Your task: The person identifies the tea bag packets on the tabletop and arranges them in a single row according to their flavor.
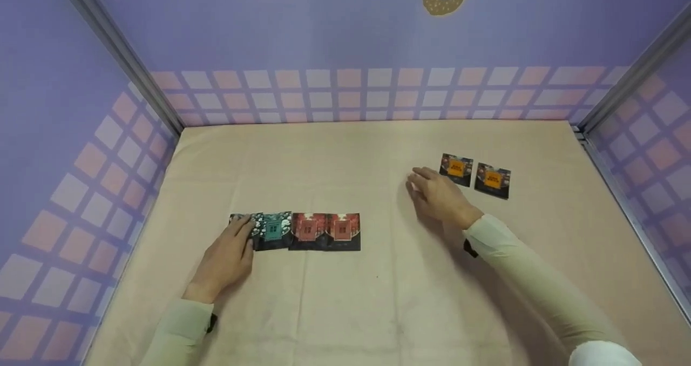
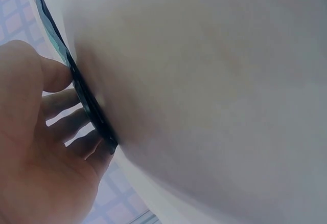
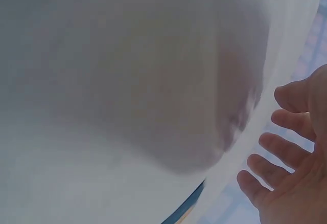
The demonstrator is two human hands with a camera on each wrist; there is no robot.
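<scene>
Four flat packets form a row at left centre in the head view. Two are teal and black, and two are red and black. My left hand (image 1: 224, 258) rests its fingers on the leftmost teal packet (image 1: 258, 224), covering most of it. Beside it lie the other teal packet (image 1: 274, 231), a red packet (image 1: 308, 232) and the end red packet (image 1: 343, 232). In the left wrist view, thumb and fingertips touch the packet's dark edge (image 2: 91, 106). My right hand (image 1: 442, 200), holding nothing, hovers with loosely bent fingers just left of an orange-and-black packet (image 1: 456, 168).
A second orange-and-black packet (image 1: 492, 181) lies right of the first, slightly apart. A pale cloth (image 1: 345, 301) with creases covers the table. Purple walls with a checked band (image 1: 345, 93) enclose the back and sides, with metal posts (image 1: 626, 69) at the corners.
</scene>
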